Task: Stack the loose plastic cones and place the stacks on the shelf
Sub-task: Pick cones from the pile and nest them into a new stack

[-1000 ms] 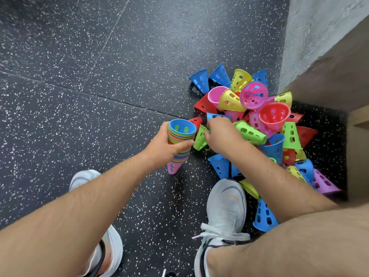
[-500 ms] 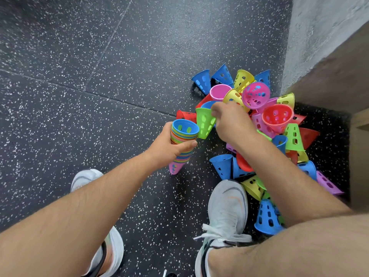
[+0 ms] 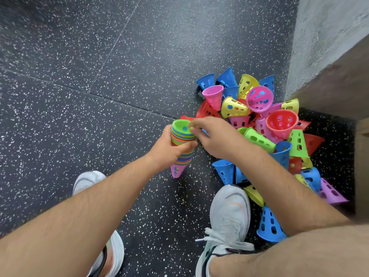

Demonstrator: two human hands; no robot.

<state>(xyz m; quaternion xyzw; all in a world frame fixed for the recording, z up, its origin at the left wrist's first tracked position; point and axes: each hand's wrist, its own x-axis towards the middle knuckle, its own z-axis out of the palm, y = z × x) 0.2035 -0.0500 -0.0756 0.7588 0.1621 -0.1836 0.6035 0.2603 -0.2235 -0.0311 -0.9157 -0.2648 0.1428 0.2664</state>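
My left hand (image 3: 169, 149) grips a tall stack of nested coloured cones (image 3: 182, 150), wide end up, pink tip pointing down. A green cone (image 3: 180, 125) now sits as the top layer of that stack. My right hand (image 3: 214, 137) is at the stack's rim, its fingertips pinching the green cone's edge. To the right, a heap of loose perforated cones (image 3: 265, 124) in blue, yellow, pink, red, green and purple lies on the floor against the wall corner.
The floor (image 3: 99, 76) is dark speckled rubber tile. My two white shoes (image 3: 229, 220) stand on it, the right one touching the heap. A grey concrete wall (image 3: 323, 37) and a wooden panel edge (image 3: 362, 176) bound the right side.
My right hand lifted a green cone from the heap, carried it left and set it into the top of the stack, covering the blue cone that was uppermost.
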